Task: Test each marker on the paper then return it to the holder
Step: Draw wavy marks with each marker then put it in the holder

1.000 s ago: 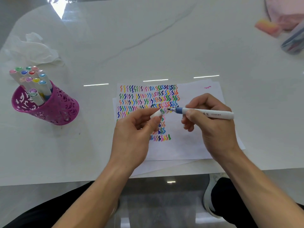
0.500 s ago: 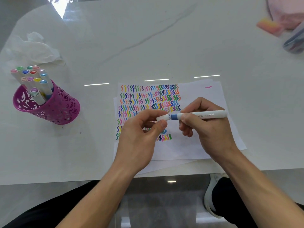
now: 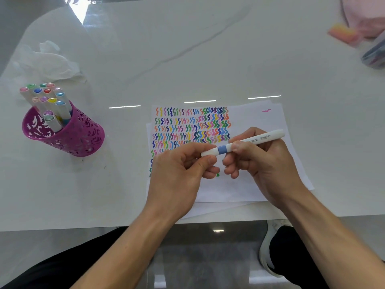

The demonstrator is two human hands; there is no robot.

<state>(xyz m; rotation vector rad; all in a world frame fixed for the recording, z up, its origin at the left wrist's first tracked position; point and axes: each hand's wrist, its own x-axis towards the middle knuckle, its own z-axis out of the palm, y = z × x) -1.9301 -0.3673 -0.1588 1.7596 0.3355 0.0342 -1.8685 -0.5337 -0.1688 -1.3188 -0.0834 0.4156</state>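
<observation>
A white marker [image 3: 253, 140] with a blue band lies across my two hands above the paper [image 3: 258, 122]. My right hand [image 3: 262, 161] grips its barrel. My left hand [image 3: 179, 174] pinches the white cap [image 3: 209, 152], which sits on the marker's left end. The paper is covered with rows of coloured squiggles, and my hands hide its lower rows. A purple cut-out holder [image 3: 68, 134] stands at the left, with several capped markers [image 3: 44, 99] leaning in it.
A crumpled white tissue [image 3: 50, 61] lies behind the holder. At the far right corner are a pink cloth [image 3: 366, 15], an orange-pink block [image 3: 341, 32] and a dark pouch [image 3: 375, 55]. The table's front edge runs just below my wrists.
One second ago the cap was off in my left hand and the tip was bare. The cap is now pushed onto the marker, and both hands have shifted slightly toward me.
</observation>
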